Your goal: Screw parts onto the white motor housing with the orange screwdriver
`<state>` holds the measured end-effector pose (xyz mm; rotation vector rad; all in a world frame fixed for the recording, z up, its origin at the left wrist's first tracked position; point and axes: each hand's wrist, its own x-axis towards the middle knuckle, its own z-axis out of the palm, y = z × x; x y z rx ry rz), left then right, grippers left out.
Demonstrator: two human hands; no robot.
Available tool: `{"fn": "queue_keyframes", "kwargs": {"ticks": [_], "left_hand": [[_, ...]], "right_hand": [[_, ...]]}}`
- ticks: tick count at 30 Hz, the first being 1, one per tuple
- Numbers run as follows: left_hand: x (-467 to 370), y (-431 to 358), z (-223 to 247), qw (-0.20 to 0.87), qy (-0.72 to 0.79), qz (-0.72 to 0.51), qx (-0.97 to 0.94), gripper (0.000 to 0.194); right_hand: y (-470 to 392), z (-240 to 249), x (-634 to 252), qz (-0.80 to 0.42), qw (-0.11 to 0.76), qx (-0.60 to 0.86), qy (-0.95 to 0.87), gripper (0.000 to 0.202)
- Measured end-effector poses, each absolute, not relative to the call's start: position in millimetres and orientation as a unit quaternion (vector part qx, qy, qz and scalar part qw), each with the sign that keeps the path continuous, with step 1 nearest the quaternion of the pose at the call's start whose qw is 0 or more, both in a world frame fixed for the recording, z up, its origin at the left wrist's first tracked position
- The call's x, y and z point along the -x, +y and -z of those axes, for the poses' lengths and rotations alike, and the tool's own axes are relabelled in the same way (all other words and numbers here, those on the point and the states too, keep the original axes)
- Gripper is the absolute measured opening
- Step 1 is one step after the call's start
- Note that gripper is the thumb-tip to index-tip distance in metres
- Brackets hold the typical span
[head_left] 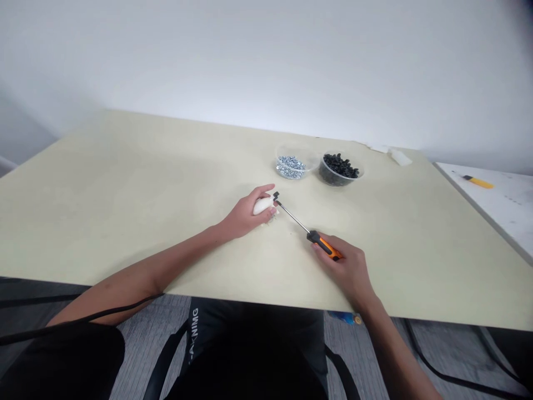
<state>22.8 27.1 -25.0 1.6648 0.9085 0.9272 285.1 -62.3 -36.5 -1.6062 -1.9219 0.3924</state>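
Note:
My left hand is closed around a smooth white rounded piece, too small to name, just above the table. A small black part sits at its right end, by my thumb and fingers. In my right hand is a screwdriver with an orange and black handle. Its metal shaft points up and left, and the tip is close beside the black part; whether they touch I cannot tell. Small pale bits lie under my left fingers, partly hidden.
Beyond my hands stand two clear plastic bowls, one with silvery screw-like pieces, the other with small black parts. White scraps lie at the table's back edge. A yellow utility knife rests on a white surface at right.

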Motion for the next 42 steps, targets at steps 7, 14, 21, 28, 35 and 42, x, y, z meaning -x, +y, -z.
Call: {"fn": "queue_keyframes", "kwargs": {"ticks": [7,14,21,28,35,42], "left_hand": [[-22.5,28.7,25.4,0.405,0.413,-0.308,-0.755,0.061],[-24.3,29.5,34.9,0.45,0.421,-0.297,-0.729,0.062],[-27.9,26.7,41.2,0.439,0.425,-0.31,-0.728,0.061],[-28.2,25.9,41.7,0.467,0.418,-0.321,-0.71,0.068],[-30.4,20.8,38.9,0.474,0.422,-0.3,-0.713,0.067],[-31.5,18.2,27.4,0.415,0.445,-0.281,-0.742,0.066]], "right_hand": [[-64.1,43.3,-284.7,0.016,0.261,0.587,-0.766,0.032],[-63.9,40.5,-291.4,0.227,0.22,0.544,-0.777,0.04],[-60.5,34.4,-289.7,0.204,0.225,0.526,-0.794,0.032],[-58.6,28.7,-284.9,0.16,0.209,0.548,-0.794,0.031],[-59.3,26.4,-290.8,0.123,0.215,0.558,-0.792,0.031],[-63.2,26.1,-300.0,0.107,0.206,0.548,-0.803,0.033]]}}
